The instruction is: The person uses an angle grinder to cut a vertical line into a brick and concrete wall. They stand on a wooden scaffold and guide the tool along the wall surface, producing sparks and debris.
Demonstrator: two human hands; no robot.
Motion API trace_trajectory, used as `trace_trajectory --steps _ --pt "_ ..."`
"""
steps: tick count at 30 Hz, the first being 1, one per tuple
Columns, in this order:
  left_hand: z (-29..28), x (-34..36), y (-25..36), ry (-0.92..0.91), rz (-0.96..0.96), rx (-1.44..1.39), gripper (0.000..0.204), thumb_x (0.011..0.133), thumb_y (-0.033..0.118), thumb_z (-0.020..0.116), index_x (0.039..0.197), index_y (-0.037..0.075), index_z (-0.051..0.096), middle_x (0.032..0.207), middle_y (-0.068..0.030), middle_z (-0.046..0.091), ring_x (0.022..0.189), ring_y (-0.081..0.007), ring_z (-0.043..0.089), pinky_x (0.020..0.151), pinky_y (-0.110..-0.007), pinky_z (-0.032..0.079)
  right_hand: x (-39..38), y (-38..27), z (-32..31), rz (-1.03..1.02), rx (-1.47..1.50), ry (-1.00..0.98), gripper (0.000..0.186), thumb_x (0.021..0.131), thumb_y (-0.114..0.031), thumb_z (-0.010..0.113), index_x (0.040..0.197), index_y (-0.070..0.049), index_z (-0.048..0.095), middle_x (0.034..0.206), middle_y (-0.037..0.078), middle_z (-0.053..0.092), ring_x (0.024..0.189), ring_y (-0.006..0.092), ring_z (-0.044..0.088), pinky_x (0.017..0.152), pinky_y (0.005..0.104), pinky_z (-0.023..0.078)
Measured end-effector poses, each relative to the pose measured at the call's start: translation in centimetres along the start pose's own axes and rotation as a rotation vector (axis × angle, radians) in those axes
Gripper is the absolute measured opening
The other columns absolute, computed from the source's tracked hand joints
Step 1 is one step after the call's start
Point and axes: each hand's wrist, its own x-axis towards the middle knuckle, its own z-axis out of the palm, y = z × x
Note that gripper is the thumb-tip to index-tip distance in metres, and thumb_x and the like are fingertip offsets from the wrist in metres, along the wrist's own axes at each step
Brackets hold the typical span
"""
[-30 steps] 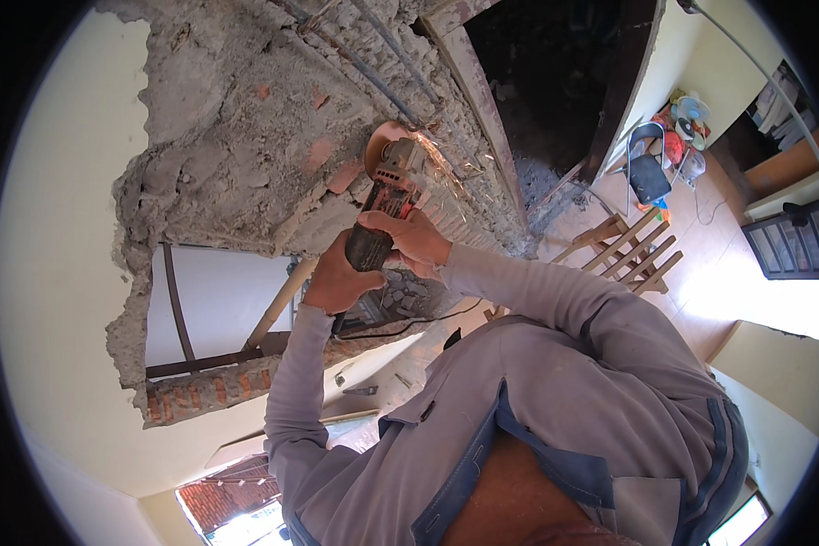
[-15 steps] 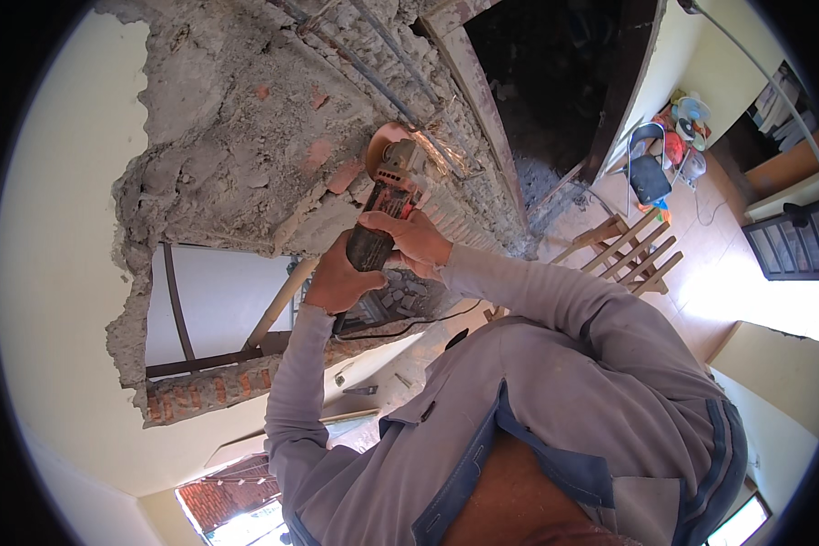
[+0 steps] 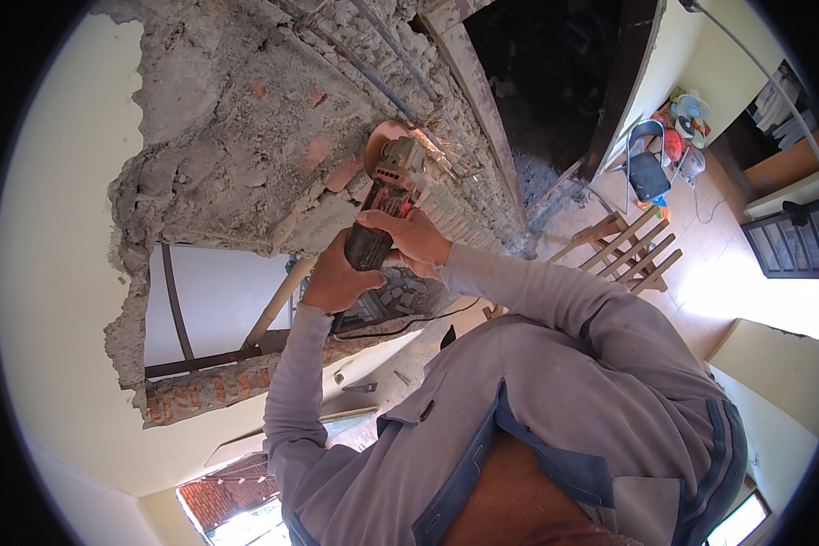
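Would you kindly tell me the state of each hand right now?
Left hand: closed, holding the angle grinder near its rear end.
Right hand: closed, holding the same grinder, nearer its disc.

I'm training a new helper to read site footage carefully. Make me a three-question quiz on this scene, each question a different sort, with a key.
1. What does the left hand grip?
a) a chair
b) an angle grinder
c) a slatted wooden frame

2. True or false: the right hand also holds that tool.

3. Fill in: bright orange ____ show beside the disc, near a metal bar.

Key: 1 b; 2 true; 3 sparks.
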Motion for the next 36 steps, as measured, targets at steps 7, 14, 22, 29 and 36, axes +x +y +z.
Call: trace_trajectory --steps 7,14,22,29,36 --pt "0.1 0.0 0.0 0.003 -0.014 -0.017 0.076 0.062 0.021 0.085 0.127 -0.001 0.053 0.109 -0.0159 0.066 0.098 -0.0296 0.066 0.09 -0.039 0.051 -0.3 -0.2 0.1 0.013 -0.007 0.017 0.03 0.085 -0.025 0.081 0.106 -0.012 0.064 0.1 0.002 0.069 0.09 0.017 0.07 0.093 0.0522 0.055" --pt "0.1 0.0 -0.2 0.002 -0.008 -0.002 0.075 0.062 0.021 0.085 0.126 0.0 0.053 0.109 -0.015 0.065 0.097 -0.0284 0.065 0.09 -0.038 0.051 -0.2 -0.2 0.1 0.016 -0.006 0.001 0.031 0.085 -0.025 0.081 0.107 -0.011 0.064 0.101 0.002 0.069 0.094 0.018 0.069 0.096 0.0553 0.052" --pt "0.1 0.0 -0.2 0.003 -0.016 -0.021 0.074 0.062 0.021 0.085 0.125 0.0 0.053 0.107 -0.0144 0.066 0.096 -0.0275 0.065 0.088 -0.038 0.052 -0.2 -0.2 0.0 0.01 -0.005 -0.003 0.031 0.084 -0.027 0.082 0.106 -0.012 0.066 0.102 0.003 0.069 0.096 0.0188 0.069 0.097 0.0575 0.05" --pt "0.0 -0.1 0.2 -0.002 -0.013 -0.015 0.072 0.063 0.016 0.084 0.126 0.0 0.053 0.108 -0.0126 0.065 0.097 -0.0254 0.065 0.089 -0.037 0.051 -0.2 -0.1 0.1 0.008 0.003 0.004 0.03 0.084 -0.026 0.082 0.107 -0.013 0.066 0.101 0.002 0.069 0.094 0.0184 0.069 0.096 0.0573 0.05" --pt "-0.1 -0.2 0.8 -0.018 -0.05 -0.018 0.071 0.064 0.009 0.082 0.128 0.001 0.052 0.111 -0.0098 0.063 0.102 -0.0217 0.063 0.093 -0.035 0.05 -0.2 -0.2 0.1 0.01 0.002 0.009 0.03 0.084 -0.026 0.082 0.105 -0.013 0.066 0.099 0.002 0.069 0.092 0.018 0.069 0.093 0.0561 0.051"
